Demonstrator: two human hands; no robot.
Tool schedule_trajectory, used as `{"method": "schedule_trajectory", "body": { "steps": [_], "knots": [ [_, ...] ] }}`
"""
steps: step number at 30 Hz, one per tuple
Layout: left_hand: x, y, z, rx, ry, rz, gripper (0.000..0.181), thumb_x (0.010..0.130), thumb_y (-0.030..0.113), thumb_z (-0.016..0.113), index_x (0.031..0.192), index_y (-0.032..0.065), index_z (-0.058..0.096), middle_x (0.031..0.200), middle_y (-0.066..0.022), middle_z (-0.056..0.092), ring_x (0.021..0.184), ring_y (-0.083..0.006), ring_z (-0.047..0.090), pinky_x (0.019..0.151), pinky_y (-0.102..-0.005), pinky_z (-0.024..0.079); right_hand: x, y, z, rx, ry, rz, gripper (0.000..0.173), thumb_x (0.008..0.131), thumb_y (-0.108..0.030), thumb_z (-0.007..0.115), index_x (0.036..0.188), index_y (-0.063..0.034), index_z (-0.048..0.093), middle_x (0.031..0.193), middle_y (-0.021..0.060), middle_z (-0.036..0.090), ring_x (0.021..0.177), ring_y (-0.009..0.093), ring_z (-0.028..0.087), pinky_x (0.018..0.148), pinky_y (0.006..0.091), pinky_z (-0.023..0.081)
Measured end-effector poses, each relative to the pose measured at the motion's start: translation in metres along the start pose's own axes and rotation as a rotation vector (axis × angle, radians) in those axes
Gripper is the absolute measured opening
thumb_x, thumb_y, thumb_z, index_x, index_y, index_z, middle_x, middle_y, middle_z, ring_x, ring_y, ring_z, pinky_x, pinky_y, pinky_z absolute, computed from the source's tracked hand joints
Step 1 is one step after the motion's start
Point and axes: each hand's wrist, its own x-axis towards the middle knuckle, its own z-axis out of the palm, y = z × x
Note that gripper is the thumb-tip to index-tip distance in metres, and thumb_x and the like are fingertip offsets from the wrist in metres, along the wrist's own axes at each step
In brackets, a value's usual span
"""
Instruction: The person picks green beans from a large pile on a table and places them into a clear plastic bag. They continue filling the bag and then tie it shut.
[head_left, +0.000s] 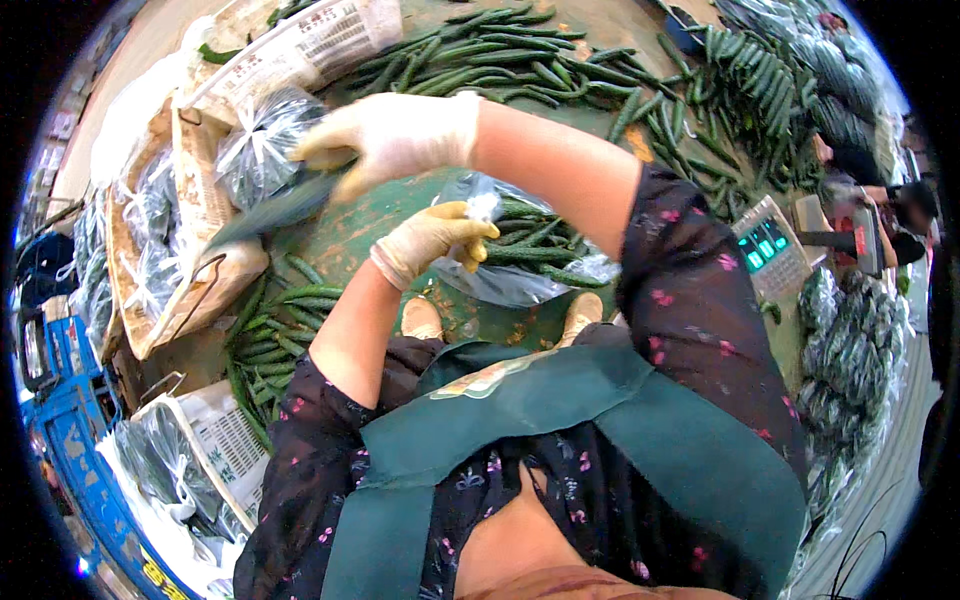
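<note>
My left hand (435, 241), in a pale glove, pinches the gathered edge of a clear plastic bag (491, 291) above the floor between my feet. Several cucumbers (525, 251) lie inside that bag, its mouth facing my fingers. Stretched across to the upper left is my right hand (397, 139), also gloved. A motion-blurred cucumber (277, 210) is in its grasp, pointing down and left over the edge of a crate. Close to those fingertips rests a knotted plastic bag of cucumbers (262, 142).
Loose cucumbers (480, 56) spread across the far floor; another heap (281, 330) lies at left. Plastic crates (199, 195) with tied bags stand at left, near a blue vehicle (75, 427). At right are a digital scale (772, 247), bagged cucumbers (847, 375) and another person (862, 161).
</note>
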Motion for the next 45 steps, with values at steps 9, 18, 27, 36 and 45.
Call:
{"method": "schedule_trajectory", "body": {
  "steps": [9, 18, 27, 36, 45],
  "knots": [
    [-0.008, 0.015, -0.006, -0.445, 0.033, 0.093, 0.047, 0.099, 0.032, 0.052, 0.126, -0.0058, 0.059, 0.054, 0.0088, 0.034, 0.041, -0.0037, 0.031, 0.055, -0.0224, 0.043, -0.278, 0.131, 0.038, -0.226, -0.025, 1.099, 0.113, 0.061, -0.040, 0.085, 0.153, -0.0070, 0.030, 0.146, 0.0271, 0.044, 0.132, 0.039, 0.048, 0.112, 0.0428, 0.037],
    [-0.010, 0.014, 0.001, -0.549, 0.013, 0.102, 0.049, 0.102, 0.029, 0.048, 0.129, -0.0107, 0.053, 0.054, 0.0058, 0.036, 0.039, -0.0060, 0.026, 0.049, -0.0240, 0.031, -0.515, 0.186, 0.183, -0.126, 0.529, 1.931, 0.030, 0.082, -0.029, 0.064, 0.097, -0.0050, 0.075, 0.109, 0.0203, 0.071, 0.103, 0.034, 0.068, 0.086, 0.0438, 0.053],
    [-0.020, 0.043, 0.015, -0.681, 0.058, 0.335, 0.053, 0.101, 0.027, 0.051, 0.133, -0.0152, 0.045, 0.053, 0.0057, 0.034, 0.041, -0.0057, 0.025, 0.046, -0.0239, 0.027, -0.325, 0.026, -0.034, 0.990, 1.182, 0.876, 0.020, 0.088, -0.019, 0.065, 0.102, -0.0057, 0.071, 0.075, 0.0024, 0.059, 0.065, 0.016, 0.054, 0.056, 0.0347, 0.049],
    [0.000, 0.045, 0.023, -0.640, 0.055, 0.199, 0.057, 0.100, 0.027, 0.053, 0.146, -0.0026, 0.037, 0.061, 0.0006, 0.046, 0.043, -0.0064, 0.029, 0.047, -0.0224, 0.028, -0.410, 0.051, -0.018, 1.064, 1.275, 0.811, 0.039, 0.091, -0.015, 0.066, 0.126, -0.0016, 0.056, 0.096, 0.0169, 0.072, 0.071, 0.020, 0.067, 0.062, 0.0373, 0.056],
    [0.002, 0.016, -0.012, -0.714, -0.192, 0.210, 0.058, 0.105, 0.031, 0.039, 0.154, 0.0042, 0.024, 0.068, -0.0032, 0.045, 0.047, -0.0100, 0.033, 0.057, -0.0280, 0.037, -0.614, 0.125, 0.079, 1.307, 2.292, 0.513, 0.014, 0.086, -0.007, 0.053, 0.092, -0.0002, 0.063, 0.099, 0.0187, 0.069, 0.097, 0.038, 0.064, 0.095, 0.0556, 0.050]
  ]
}}
